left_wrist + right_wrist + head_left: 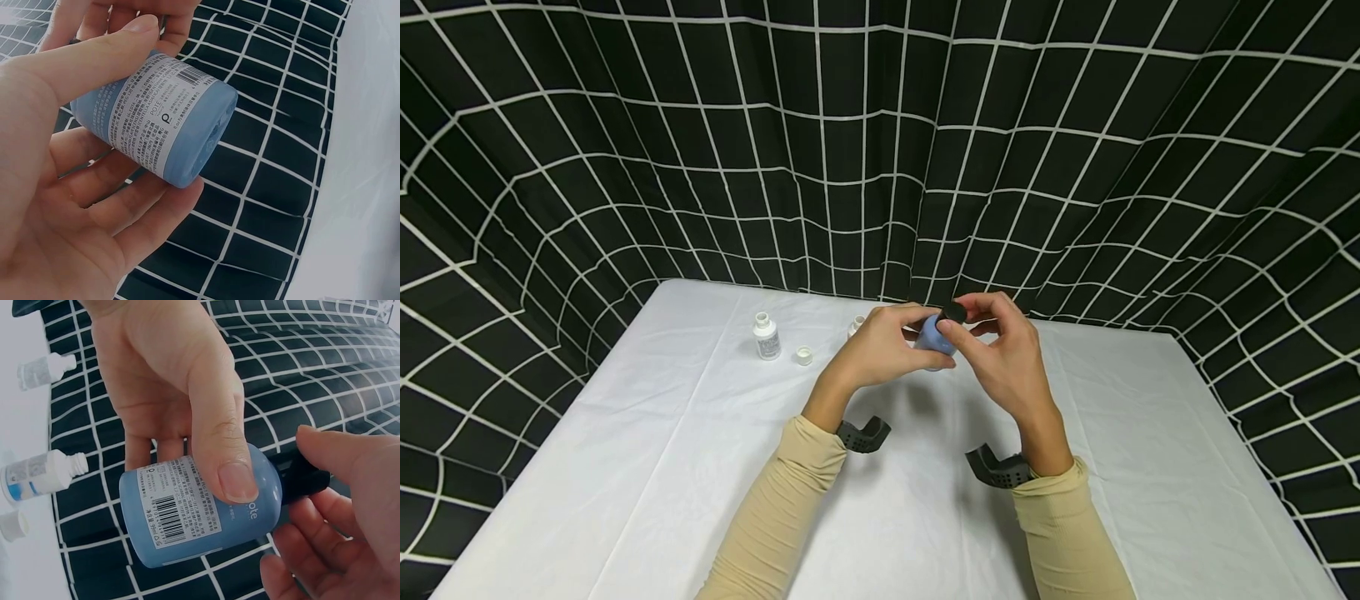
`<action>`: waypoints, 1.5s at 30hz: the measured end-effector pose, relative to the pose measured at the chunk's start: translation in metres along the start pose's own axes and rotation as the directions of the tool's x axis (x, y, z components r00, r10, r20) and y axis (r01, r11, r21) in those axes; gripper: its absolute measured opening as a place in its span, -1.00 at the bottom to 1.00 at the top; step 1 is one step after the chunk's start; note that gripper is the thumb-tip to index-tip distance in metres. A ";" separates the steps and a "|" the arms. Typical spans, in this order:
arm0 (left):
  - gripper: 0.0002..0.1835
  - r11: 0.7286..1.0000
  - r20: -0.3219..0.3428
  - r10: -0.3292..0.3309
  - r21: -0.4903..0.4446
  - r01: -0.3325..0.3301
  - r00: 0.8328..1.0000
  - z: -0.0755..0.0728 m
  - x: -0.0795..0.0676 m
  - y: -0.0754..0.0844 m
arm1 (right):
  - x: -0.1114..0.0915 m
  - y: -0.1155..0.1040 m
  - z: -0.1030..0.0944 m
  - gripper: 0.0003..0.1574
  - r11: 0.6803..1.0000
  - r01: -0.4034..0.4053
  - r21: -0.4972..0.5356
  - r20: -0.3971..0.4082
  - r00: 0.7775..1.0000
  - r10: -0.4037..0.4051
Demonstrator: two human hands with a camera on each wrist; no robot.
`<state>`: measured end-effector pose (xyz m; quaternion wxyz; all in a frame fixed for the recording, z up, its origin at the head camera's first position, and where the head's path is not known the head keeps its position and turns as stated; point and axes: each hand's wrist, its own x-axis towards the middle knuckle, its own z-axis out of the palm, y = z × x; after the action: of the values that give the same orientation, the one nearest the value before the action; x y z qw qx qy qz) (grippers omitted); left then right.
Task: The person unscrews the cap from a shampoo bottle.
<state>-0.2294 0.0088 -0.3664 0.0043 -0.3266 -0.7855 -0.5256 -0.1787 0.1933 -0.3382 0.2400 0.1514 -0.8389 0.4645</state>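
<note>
A blue bottle (931,337) with a printed label is held tilted above the table, its black cap (953,312) pointing up and to the right. My left hand (876,346) grips the bottle's body, thumb across the label side and fingers round the other side. At the bottle's top, my right hand (1011,354) pinches the black cap between thumb and fingers. In the right wrist view the cap (303,478) sits at the bottle's neck; whether it is loose, I cannot tell. The left wrist view shows the bottle's base (203,147) facing away from the palm.
Two small white bottles, one at the left (767,340) and one partly behind my left hand (856,324), stand uncapped on the white-covered table (647,467). A white cap (804,356) lies between them. A black grid curtain (865,150) encloses the table's back and sides.
</note>
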 end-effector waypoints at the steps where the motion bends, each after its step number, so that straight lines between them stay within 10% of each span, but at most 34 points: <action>1: -0.46 1.000 -0.001 -0.001 0.000 0.001 1.000 0.000 0.000 0.000 | 0.000 0.000 0.000 -0.59 1.000 0.008 -0.001 0.003 1.000 -0.008; 16: -0.39 0.999 0.000 -0.040 0.005 0.040 0.999 -0.003 -0.001 0.000 | -0.002 0.000 -0.001 -0.53 0.997 0.079 -0.003 0.049 0.996 -0.079; 31: -0.37 0.999 0.015 -0.027 0.034 0.026 1.000 -0.003 -0.002 0.000 | -0.001 0.000 0.004 -0.57 0.998 -0.047 0.039 0.003 0.999 0.047; 45: -0.33 0.997 0.004 -0.057 0.061 0.057 0.998 -0.007 -0.002 -0.001 | -0.003 0.001 0.002 -0.54 0.997 0.067 0.032 0.054 0.996 -0.069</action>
<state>-0.2305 0.0020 -0.3646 -0.0031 -0.3055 -0.8100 -0.5005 -0.1776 0.1917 -0.3412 0.2302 0.1964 -0.8325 0.4641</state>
